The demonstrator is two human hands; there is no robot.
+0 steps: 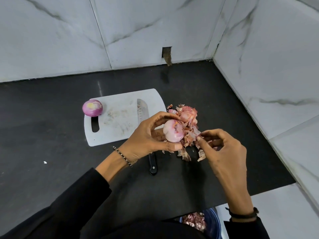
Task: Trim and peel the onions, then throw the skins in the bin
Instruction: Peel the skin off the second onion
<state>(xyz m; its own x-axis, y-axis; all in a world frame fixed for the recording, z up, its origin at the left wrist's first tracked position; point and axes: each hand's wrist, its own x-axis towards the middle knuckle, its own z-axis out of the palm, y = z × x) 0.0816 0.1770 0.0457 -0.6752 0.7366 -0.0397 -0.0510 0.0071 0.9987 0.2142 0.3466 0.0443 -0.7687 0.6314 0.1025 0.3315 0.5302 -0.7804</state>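
Note:
My left hand (148, 135) grips a pale pink onion (173, 131) just off the right edge of the white cutting board (119, 125). My right hand (222, 150) pinches a strip of skin (194, 132) that hangs from that onion. Under and behind both hands, a pile of dry onion skins (187, 114) lies on the black counter. A second, peeled purple onion (92, 107) sits at the board's far left corner. A knife (143, 110) lies along the board's right side, its black handle (153, 163) sticking out below my left hand.
The black counter (51, 135) runs into a corner of marble walls at the back and right. Below the counter's near edge, a blue bin (211, 223) holds onion skins. A small white scrap (45, 162) lies on the counter at the left.

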